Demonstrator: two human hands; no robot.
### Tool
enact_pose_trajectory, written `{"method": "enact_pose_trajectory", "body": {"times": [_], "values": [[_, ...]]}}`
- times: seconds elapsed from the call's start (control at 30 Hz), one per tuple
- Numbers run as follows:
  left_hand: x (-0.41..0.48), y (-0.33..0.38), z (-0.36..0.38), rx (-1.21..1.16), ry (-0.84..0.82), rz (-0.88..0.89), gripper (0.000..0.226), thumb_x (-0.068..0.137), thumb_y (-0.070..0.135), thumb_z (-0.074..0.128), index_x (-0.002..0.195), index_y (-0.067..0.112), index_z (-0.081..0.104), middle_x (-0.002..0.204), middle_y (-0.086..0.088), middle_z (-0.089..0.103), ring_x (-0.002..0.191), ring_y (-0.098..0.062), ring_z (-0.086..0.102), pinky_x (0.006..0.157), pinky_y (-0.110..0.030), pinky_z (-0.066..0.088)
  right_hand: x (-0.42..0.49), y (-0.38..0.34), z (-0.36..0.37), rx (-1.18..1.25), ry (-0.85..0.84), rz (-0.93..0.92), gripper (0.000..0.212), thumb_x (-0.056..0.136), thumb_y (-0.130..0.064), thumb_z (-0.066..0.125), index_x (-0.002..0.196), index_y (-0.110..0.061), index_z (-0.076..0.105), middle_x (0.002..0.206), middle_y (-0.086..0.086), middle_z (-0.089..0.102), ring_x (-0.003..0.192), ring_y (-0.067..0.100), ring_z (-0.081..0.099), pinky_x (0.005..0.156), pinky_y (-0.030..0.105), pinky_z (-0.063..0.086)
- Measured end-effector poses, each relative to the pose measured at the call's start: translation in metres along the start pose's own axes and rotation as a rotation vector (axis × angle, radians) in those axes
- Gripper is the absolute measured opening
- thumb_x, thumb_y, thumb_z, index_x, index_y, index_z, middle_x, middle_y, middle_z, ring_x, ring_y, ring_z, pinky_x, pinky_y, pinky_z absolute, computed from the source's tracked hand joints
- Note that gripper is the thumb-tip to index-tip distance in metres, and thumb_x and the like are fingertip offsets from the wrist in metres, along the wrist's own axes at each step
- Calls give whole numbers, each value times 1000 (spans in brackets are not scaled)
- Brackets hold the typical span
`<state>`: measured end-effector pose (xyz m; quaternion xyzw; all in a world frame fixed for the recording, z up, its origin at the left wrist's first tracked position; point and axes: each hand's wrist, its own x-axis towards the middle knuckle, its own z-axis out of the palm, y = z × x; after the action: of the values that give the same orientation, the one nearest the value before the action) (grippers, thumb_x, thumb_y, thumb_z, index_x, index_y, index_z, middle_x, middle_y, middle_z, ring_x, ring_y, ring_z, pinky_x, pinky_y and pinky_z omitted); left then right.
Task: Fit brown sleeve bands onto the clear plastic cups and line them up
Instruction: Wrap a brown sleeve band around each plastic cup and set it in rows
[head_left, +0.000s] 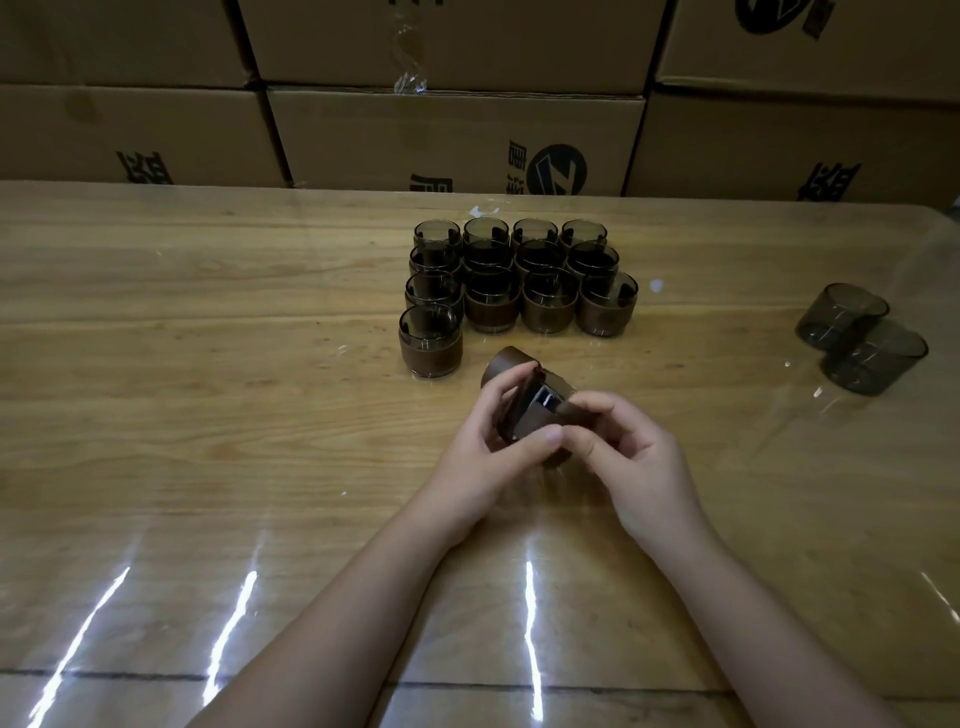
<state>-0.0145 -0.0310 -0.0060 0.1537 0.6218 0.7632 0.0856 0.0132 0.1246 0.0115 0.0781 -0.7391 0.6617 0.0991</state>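
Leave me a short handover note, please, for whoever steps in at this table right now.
Left hand: grips the cup in hand just above the table, in front of the block.
Right hand: pinches the loose end of the brown band wrapped round that cup; the band is not yet closed.
Done: the banded cups stand in four columns, three full rows plus one cup starting a fourth row at the left.
Left: close this band, set the cup beside that front one, then band the two bare cups at the table's right.
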Motion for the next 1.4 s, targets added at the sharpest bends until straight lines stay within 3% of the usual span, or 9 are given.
{"method": "enact_pose_trajectory", "body": {"times": [0.1, 0.23, 0.4, 0.53, 0.7, 0.83, 0.93, 1.13, 1.4], "values": [[3, 0, -1, -3, 68, -8, 51, 77, 28, 71, 125, 28, 54, 123, 6, 64, 116, -11, 60, 91, -25, 49, 1, -2, -2, 31, 28, -64, 23, 82, -20, 64, 101, -32, 69, 102, -12, 61, 74, 10, 57, 67, 18, 50], [3, 5, -1, -389, -2, -233, 62, 90, 54, 45, 130, 7, 53, 116, -16, 69, 98, -25, 70, 75, -29, 58, 3, 1, -3, 17, -11, -32, 39, 82, -29, 70, 118, -36, 57, 126, -6, 55, 91, 4, 59, 79, 16, 49], [5, 2, -4, -395, -49, -292, 65, 91, 58, 30, 134, 14, 51, 127, -14, 64, 115, -25, 63, 92, -34, 54, 2, 4, -1, -13, -104, -35, 45, 85, -31, 58, 127, -42, 47, 137, -10, 50, 122, -6, 49, 92, 10, 41], [6, 1, -2, -296, 7, -264, 60, 89, 55, 37, 132, 16, 52, 117, -9, 70, 101, -18, 67, 77, -27, 55, 3, 4, -1, 44, -85, -56, 47, 85, -26, 57, 129, -36, 48, 141, -7, 47, 126, 2, 49, 99, 19, 43], [4, 1, -3, -285, 8, -167, 48, 97, 38, 49, 143, 35, 36, 128, -6, 65, 105, -26, 68, 82, -32, 56, 3, 2, -1, 73, -62, -53, 47, 86, -25, 56, 132, -29, 49, 141, 1, 50, 120, 12, 57, 93, 18, 46], [3, -1, -5, -246, -44, -125, 66, 84, 16, 61, 142, 36, 37, 125, -3, 65, 115, -27, 62, 86, -33, 55, 3, 1, -4, 90, -49, -42, 47, 86, -23, 56, 132, -29, 50, 139, -8, 53, 117, 7, 59, 90, 16, 47], [4, -1, -7, -257, -54, -108, 67, 84, 6, 61, 143, 28, 38, 127, -7, 64, 122, -30, 58, 98, -40, 51, 2, 1, -5, 65, -72, -44, 46, 91, -14, 55, 134, -28, 48, 143, -4, 49, 121, 9, 57, 99, 24, 47], [4, -2, -6, -185, -58, -94, 61, 84, 7, 61, 137, 32, 43, 128, -10, 62, 120, -29, 58, 100, -44, 48, 0, 1, -2, 61, -28, -73, 47, 93, 3, 51, 130, -26, 48, 145, 3, 45, 123, 13, 56, 103, 31, 46], [3, -1, -4, -188, -61, -80, 59, 83, 5, 60, 133, 31, 44, 134, -17, 56, 118, -30, 57, 100, -47, 47, -2, 5, -1, 59, 1, -83, 49, 94, 3, 51, 128, -31, 49, 145, -2, 44, 127, 13, 51, 106, 30, 44]]}}
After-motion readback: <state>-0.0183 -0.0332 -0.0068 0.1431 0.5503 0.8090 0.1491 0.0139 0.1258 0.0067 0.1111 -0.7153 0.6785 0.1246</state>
